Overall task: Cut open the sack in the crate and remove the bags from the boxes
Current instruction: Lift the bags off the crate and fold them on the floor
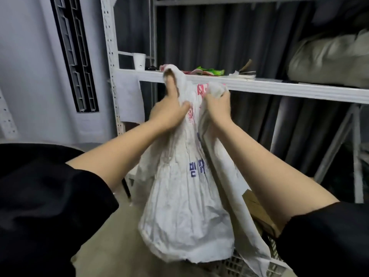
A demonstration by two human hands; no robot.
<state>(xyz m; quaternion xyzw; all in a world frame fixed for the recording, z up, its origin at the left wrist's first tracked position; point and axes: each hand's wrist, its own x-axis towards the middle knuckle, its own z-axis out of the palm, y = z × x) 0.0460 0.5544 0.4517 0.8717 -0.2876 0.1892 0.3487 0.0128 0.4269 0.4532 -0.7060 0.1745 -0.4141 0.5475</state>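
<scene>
**Head view: both hands hold a white sack up over the crate**

Head camera looks down along two bare forearms with black sleeves pushed back. The left hand [169, 112] has its grip pressed together on a bunched upper corner of the white sack [183, 206], with the forefinger stretched up along the cloth and the thumb pressing into the fabric. The right hand [216, 106] has its grip clenched on another gathered fold of the same sack, just beside the left hand. Between and below the hands the sack hangs in creased folds, with red print near the top and blue print lower down. Its lower edge hangs just above the grey plastic crate [257, 264] at the bottom of the picture; whether it touches the crate cannot be told. A brown cardboard box [257, 208] shows beside the right forearm, partly hidden by the sack.

Behind the hands runs a white metal shelf [279, 88]. On it stand a white paper cup [139, 61], a green and red wrapper [209, 71] and, further right, a pale stuffed bag [329, 58].
</scene>
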